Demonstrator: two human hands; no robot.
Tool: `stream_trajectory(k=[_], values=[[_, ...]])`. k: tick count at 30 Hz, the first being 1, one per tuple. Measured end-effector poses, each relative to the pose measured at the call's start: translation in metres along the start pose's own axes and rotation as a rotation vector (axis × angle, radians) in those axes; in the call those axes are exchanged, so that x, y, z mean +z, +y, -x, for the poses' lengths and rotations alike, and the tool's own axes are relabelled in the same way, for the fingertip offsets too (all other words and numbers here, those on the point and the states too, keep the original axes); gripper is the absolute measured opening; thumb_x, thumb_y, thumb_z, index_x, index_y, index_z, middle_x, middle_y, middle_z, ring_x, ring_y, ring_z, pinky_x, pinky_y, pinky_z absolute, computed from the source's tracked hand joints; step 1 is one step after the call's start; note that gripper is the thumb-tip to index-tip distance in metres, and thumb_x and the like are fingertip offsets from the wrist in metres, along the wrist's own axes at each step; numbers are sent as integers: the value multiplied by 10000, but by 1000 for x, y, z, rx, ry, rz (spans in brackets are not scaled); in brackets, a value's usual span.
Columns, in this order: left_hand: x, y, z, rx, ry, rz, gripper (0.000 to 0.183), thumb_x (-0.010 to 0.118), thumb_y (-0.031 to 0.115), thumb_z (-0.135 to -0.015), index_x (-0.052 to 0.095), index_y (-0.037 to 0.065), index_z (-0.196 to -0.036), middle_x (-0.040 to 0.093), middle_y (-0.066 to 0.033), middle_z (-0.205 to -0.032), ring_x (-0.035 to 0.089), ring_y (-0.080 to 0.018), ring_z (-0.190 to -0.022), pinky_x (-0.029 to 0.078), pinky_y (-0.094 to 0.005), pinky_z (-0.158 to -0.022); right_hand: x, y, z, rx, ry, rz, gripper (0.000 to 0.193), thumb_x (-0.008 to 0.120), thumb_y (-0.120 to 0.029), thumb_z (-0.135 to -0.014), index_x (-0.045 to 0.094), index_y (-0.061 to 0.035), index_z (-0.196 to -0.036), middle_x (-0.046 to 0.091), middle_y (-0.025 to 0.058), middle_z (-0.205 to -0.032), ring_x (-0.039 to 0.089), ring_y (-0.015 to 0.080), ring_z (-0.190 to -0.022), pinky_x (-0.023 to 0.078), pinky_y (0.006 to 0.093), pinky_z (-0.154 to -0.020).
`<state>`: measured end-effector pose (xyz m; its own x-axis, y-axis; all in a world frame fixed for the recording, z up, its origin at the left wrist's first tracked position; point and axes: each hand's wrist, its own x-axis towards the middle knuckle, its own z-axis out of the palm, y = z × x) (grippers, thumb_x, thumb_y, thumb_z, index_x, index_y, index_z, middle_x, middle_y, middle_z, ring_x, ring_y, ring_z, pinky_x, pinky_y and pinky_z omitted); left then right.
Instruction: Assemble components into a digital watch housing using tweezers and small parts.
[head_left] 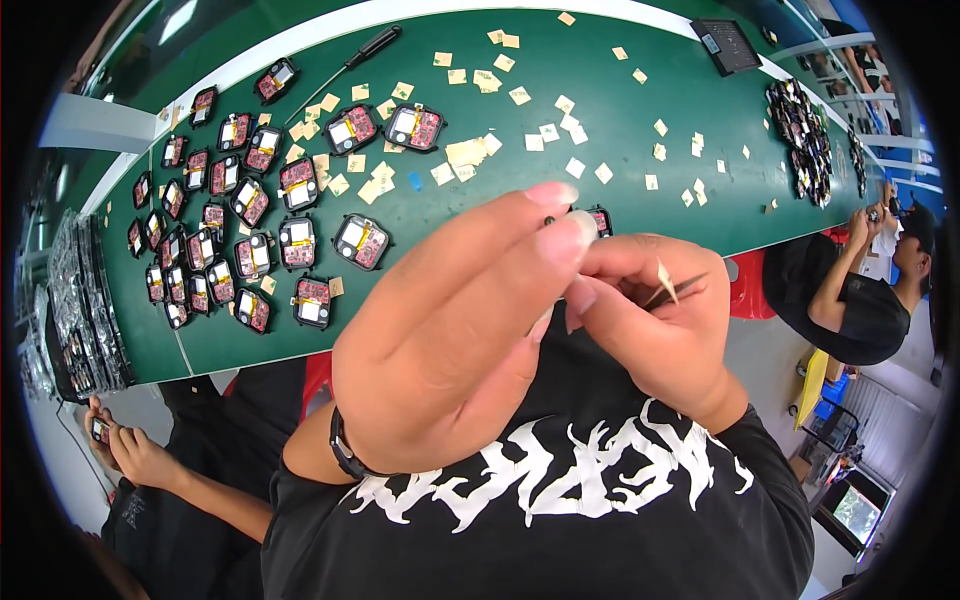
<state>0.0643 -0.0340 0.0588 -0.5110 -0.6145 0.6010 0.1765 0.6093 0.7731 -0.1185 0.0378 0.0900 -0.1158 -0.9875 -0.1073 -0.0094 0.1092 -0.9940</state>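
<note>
My left hand (450,325), with a dark band on its wrist, is raised in front of my chest, fingers pressed together. Just beyond its fingertips shows the edge of a watch case (601,221) with a bit of red board; the left fingers hide most of it. My right hand (665,325) is curled closed against the left fingertips, thumb and forefinger pinched. From its curled fingers stick out a thin dark tool (684,287) and a cream paper sliver (665,281). What the two hands' fingertips touch between them is hidden.
Open watch cases (298,184) with red boards lie across the green table (590,60)'s left side. Cream paper squares (466,153) are scattered about. A screwdriver (372,48), stacked trays (85,300), a black tray (727,47) and a dark pile (797,140) lie farther out. Co-workers sit either side.
</note>
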Motion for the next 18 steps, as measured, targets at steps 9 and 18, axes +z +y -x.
stream_trajectory(k=[9,18], values=[[6,-9,0,33,10,-96,584,674,-161,-802,503,-74,-1354,536,-334,-1308,696,-380,-1032,625,-376,-795,0,-4,-1,122,16,-79,100,696,-14,-906,743,40,-975,592,-66,-697,431,-24,-597,299,195,-493],[9,-14,4,-6,-13,-29,642,696,-169,-803,471,-35,-1389,494,-329,-1360,676,-397,-1072,610,-443,-875,3,3,-2,-34,101,54,92,742,-35,-855,744,30,-920,615,-53,-679,452,-19,-575,332,195,-479]])
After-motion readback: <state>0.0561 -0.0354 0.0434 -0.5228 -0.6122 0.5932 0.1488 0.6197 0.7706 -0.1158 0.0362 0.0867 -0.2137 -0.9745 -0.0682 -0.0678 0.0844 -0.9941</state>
